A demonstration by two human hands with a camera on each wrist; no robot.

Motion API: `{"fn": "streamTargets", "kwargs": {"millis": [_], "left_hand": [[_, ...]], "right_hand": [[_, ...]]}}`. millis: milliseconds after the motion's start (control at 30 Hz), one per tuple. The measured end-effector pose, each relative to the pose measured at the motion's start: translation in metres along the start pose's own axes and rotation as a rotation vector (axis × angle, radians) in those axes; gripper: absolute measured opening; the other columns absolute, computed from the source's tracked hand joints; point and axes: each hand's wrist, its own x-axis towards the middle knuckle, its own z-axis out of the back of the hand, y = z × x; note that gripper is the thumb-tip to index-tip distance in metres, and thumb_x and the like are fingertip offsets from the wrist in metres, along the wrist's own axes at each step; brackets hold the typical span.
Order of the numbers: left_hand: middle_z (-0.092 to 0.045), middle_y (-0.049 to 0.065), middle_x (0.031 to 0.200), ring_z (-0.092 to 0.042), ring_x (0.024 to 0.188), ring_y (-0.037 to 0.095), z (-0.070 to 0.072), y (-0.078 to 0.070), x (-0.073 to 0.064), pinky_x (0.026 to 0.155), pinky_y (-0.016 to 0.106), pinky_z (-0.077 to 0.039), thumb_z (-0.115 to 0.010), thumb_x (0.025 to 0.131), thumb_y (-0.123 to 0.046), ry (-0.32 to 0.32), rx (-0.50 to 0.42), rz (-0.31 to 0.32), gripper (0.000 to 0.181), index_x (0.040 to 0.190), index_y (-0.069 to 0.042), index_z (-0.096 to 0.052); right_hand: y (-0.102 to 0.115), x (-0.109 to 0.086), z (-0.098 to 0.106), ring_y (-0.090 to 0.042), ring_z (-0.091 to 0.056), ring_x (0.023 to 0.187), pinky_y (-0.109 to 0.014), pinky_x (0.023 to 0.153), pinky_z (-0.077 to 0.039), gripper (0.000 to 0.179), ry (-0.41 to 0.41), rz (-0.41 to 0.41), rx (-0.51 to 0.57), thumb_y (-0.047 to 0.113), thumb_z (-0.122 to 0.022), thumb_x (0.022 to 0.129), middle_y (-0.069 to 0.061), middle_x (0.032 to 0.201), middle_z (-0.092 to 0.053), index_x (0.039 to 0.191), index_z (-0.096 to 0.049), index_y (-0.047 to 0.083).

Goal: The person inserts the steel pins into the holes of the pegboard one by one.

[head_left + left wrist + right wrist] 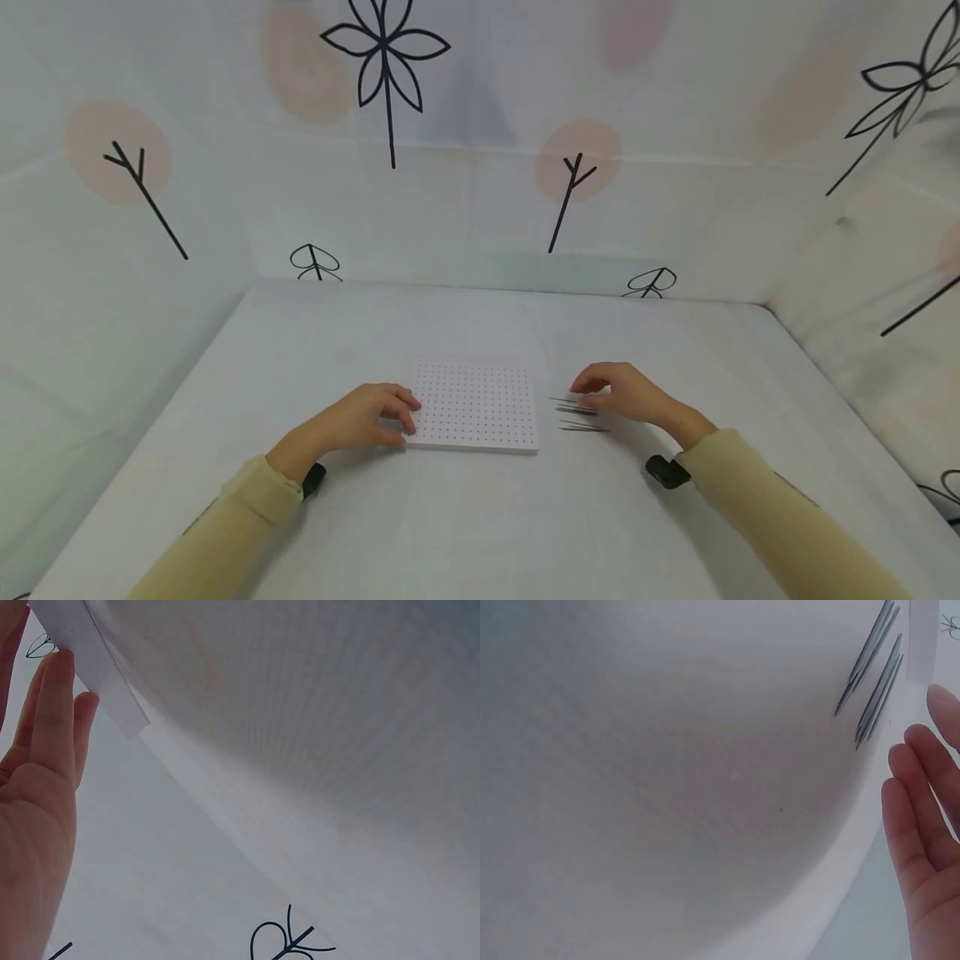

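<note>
One white surface (pixel 465 525), patterned cloth (pixel 480 212) behind
Left hand (pixel 363 419) rests relaxed against board (pixel 476 408); right hand (pixel 630 396), loosely parted, empty, by rods (pixel 880 694).

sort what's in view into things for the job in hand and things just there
In use:
- white dotted board, touched by left hand
- thin dark rods, near right hand

Just there:
- patterned backdrop
- white table

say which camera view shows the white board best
The head view, where nearly the whole dotted top of the white board shows. The left wrist view catches only part, upper left; the right wrist view, only a strip, upper right.
</note>
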Motion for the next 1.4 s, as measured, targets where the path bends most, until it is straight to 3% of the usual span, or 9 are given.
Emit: {"fn": "streamTargets", "kwargs": {"millis": [400, 633, 1000, 1400], "left_hand": [[-0.060, 0.002, 0.114, -0.048, 0.116, 0.027, 0.000, -0.004, -0.001, 0.097, 0.043, -0.041, -0.079, 0.072, -0.008, -0.002, -0.025, 0.023, 0.015, 0.082, -0.018, -0.072], [-0.060, 0.002, 0.114, -0.048, 0.117, 0.027, 0.000, -0.004, 0.000, 0.097, 0.044, -0.041, -0.079, 0.072, -0.008, -0.001, -0.035, 0.035, 0.015, 0.082, -0.018, -0.072], [-0.060, 0.003, 0.114, -0.048, 0.117, 0.028, 0.000, -0.004, -0.001, 0.098, 0.045, -0.039, -0.079, 0.072, -0.008, 0.000, -0.037, 0.034, 0.015, 0.082, -0.017, -0.072], [-0.059, 0.002, 0.115, -0.048, 0.117, 0.028, 0.000, -0.005, -0.001, 0.098, 0.045, -0.040, -0.078, 0.073, -0.008, 0.000, -0.027, 0.045, 0.015, 0.083, -0.018, -0.072]], "right_hand": [[0.004, 0.019, -0.005, -0.013, -0.055, 0.077, -0.027, 0.069, -0.049, 0.008, 0.074, -0.014, 0.044, 0.006, -0.069, 0.083, 0.004, 0.085, -0.062, 0.090, -0.066, 0.008], [0.003, 0.027, -0.010, -0.011, -0.053, 0.077, -0.027, 0.071, -0.048, 0.005, 0.118, -0.028, 0.007, 0.007, -0.068, 0.084, 0.005, 0.085, -0.061, 0.086, -0.065, 0.010], [0.007, 0.032, -0.013, -0.012, -0.051, 0.077, -0.029, 0.071, -0.046, 0.005, 0.138, -0.077, -0.035, 0.012, -0.066, 0.087, 0.004, 0.083, -0.061, 0.084, -0.065, 0.008], [0.011, 0.032, -0.015, -0.013, -0.048, 0.077, -0.029, 0.071, -0.045, 0.006, 0.193, -0.110, -0.011, 0.010, -0.061, 0.090, 0.002, 0.083, -0.056, 0.087, -0.059, 0.004]]}}
